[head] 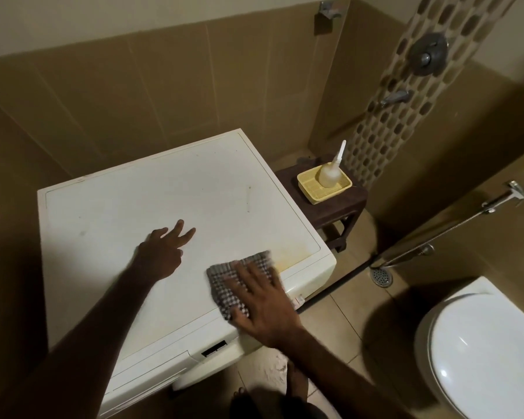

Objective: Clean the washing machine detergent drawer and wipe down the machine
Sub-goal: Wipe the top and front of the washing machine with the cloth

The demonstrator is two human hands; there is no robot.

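Tan-tiled bathroom walls surround the white washing machine [152, 225] at centre frame. Right hand [263, 300], fingers spread flat, presses a grey checked cloth [224, 278] near the lid's yellowish lower-right corner; left hand [164, 252] rests open, bracing. Best to sweep overlapping strokes across those stains.
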